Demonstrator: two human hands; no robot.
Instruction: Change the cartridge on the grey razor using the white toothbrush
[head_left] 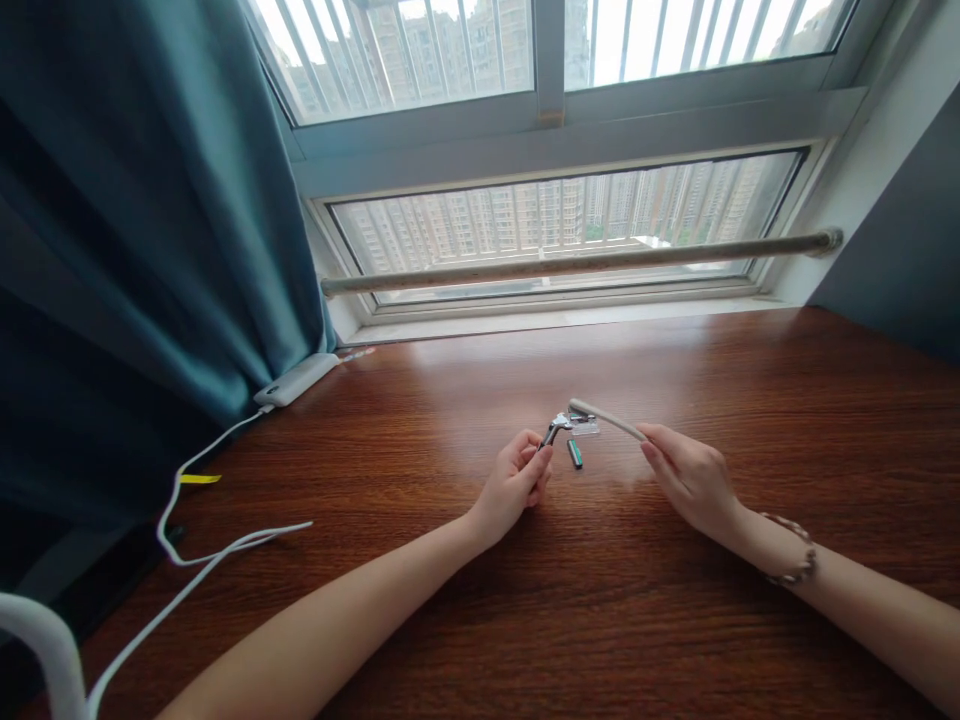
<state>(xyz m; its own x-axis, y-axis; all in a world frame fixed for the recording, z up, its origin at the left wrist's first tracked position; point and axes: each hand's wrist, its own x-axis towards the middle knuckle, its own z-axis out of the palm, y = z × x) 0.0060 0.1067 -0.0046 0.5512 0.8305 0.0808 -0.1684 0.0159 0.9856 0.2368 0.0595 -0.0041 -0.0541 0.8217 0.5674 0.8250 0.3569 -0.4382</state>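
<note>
My left hand (516, 472) is closed round a razor handle (556, 428), dark with a silvery top end that points up and away. A slim pale toothbrush (613, 420) is pinched by one end in my right hand (694, 475). Its wider far end reaches left, close to the razor's top; I cannot tell whether they touch, and its bristles are not clear. On the table between my hands lies a small green-and-black razor cartridge (574, 454). Just beyond it sits a small clear plastic case (586, 427), partly behind the toothbrush.
The brown wooden table (637, 620) runs up to a barred window with a pale rail (585, 265) across it. At the left are a blue curtain (187, 200), a white power strip (298, 380), a white cable (217, 553) and a yellow strip (200, 479).
</note>
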